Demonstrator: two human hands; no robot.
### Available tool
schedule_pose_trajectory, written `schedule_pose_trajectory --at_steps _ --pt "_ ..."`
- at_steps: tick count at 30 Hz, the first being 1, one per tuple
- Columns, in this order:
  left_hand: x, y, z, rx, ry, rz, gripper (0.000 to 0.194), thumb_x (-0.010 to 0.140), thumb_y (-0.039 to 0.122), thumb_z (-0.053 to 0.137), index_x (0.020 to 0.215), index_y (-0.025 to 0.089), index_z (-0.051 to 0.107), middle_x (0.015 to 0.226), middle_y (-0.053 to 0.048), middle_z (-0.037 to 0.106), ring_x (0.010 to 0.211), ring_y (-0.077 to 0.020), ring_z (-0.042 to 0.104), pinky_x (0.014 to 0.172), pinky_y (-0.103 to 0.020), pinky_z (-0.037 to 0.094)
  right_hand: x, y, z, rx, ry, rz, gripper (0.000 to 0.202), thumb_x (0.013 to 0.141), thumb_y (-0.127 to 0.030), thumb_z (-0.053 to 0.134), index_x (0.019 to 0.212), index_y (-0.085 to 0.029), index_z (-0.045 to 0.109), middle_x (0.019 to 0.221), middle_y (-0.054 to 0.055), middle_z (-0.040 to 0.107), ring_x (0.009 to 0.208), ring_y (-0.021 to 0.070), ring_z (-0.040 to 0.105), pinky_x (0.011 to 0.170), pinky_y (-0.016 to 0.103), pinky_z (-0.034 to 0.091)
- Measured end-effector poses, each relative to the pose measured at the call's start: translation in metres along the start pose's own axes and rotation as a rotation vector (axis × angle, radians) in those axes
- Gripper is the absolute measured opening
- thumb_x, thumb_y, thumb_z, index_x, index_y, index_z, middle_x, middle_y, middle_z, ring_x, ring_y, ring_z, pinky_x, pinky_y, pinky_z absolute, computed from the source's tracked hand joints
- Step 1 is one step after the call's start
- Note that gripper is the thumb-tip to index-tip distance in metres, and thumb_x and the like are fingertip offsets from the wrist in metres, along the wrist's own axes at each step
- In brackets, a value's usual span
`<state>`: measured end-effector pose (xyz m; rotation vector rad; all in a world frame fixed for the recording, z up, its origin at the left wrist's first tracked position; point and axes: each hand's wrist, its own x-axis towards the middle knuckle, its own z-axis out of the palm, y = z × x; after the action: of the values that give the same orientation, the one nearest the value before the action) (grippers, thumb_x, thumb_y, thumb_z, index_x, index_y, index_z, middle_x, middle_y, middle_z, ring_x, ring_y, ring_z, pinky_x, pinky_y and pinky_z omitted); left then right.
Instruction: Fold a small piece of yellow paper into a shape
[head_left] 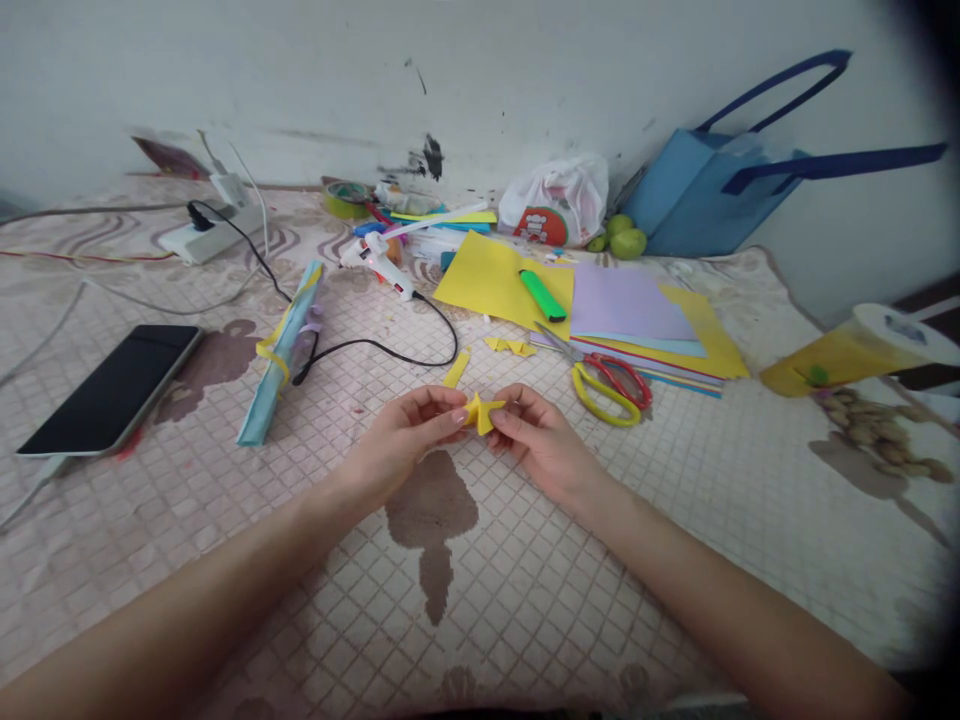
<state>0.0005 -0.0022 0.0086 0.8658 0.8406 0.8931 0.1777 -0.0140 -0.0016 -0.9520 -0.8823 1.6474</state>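
A small folded yellow paper piece (482, 412) with pointed tips is held between both hands near the middle of the view. My left hand (409, 435) pinches its left side with thumb and forefinger. On its right side, the thumb and fingers of my right hand (544, 435) are closed on it. Just beyond the hands lie a yellow paper strip (457, 367) and a zigzag yellow paper scrap (510, 346). Scissors (611, 388) with red and yellow handles rest to the right, their blades by the coloured paper sheets (630, 305).
A green cutter (542, 295) lies on yellow paper. Behind is a white glue gun (386, 268) with its cord. To the left are a blue paper roll (279, 360), a phone (112, 388) and a power strip (214, 235). A blue bag (705, 195) stands at the back right.
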Motion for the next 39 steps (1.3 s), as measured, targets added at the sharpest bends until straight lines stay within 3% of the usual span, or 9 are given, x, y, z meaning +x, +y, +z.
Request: schedule_pose_trajectory --at_steps 4,12,19,25,33,39 --pt "0.0010 0.0008 -0.0003 -0.119 0.009 -0.011 0.026 0.070 0.014 0.076 0.093 0.015 0.064 0.088 -0.002 0.069 0.082 -0.0118 0.065 0.080 -0.024 0.049 -0.0005 -0.0002 -0.0014 -0.051 -0.001 -0.017 0.018 0.071 -0.027 0.076 0.076 -0.021 0.061 0.063 -0.005 0.061 0.057 0.0083 0.056 0.056 0.022 0.042" --pt "0.0009 0.0037 -0.0012 -0.193 0.044 -0.067 0.031 0.071 0.009 0.073 0.099 0.015 0.061 0.088 -0.004 0.069 0.078 -0.0136 0.066 0.075 -0.026 0.051 -0.0006 0.0006 -0.0029 -0.061 -0.010 -0.028 0.016 0.072 -0.028 0.075 0.077 -0.021 0.061 0.067 -0.004 0.060 0.059 0.0088 0.056 0.058 0.023 0.043" --pt "0.0019 0.0035 -0.0034 -0.150 0.040 -0.089 0.036 0.069 0.008 0.074 0.100 0.016 0.058 0.086 -0.003 0.069 0.076 -0.0136 0.066 0.075 -0.027 0.050 -0.0021 -0.0031 -0.0027 -0.041 0.000 -0.021 0.015 0.076 -0.033 0.072 0.077 -0.021 0.062 0.074 -0.003 0.059 0.068 0.0101 0.054 0.057 0.022 0.042" --pt "-0.0003 0.0037 -0.0018 -0.108 0.007 -0.123 0.036 0.071 0.013 0.074 0.102 0.016 0.056 0.085 -0.003 0.068 0.079 -0.0146 0.066 0.077 -0.028 0.050 -0.0038 -0.0033 -0.0007 -0.064 0.032 -0.037 0.016 0.071 -0.027 0.075 0.074 -0.022 0.060 0.072 -0.003 0.057 0.069 0.0106 0.051 0.064 0.024 0.043" --pt "-0.0018 0.0030 -0.0009 -0.018 0.021 -0.040 0.022 0.069 0.016 0.074 0.078 0.016 0.054 0.073 0.002 0.064 0.066 -0.0095 0.063 0.064 -0.021 0.049 -0.0046 -0.0030 -0.0015 -0.213 0.066 -0.085 0.012 0.074 -0.027 0.070 0.077 -0.022 0.060 0.076 -0.003 0.057 0.070 0.0111 0.051 0.066 0.025 0.042" --pt "-0.0007 0.0029 -0.0004 0.000 0.089 -0.017 0.032 0.067 0.015 0.075 0.084 0.018 0.049 0.073 0.003 0.065 0.067 -0.0112 0.064 0.065 -0.024 0.051 -0.0041 -0.0014 -0.0036 -0.183 0.010 -0.098 0.014 0.073 -0.022 0.071 0.085 -0.023 0.062 0.081 -0.002 0.060 0.076 0.0113 0.054 0.069 0.025 0.044"
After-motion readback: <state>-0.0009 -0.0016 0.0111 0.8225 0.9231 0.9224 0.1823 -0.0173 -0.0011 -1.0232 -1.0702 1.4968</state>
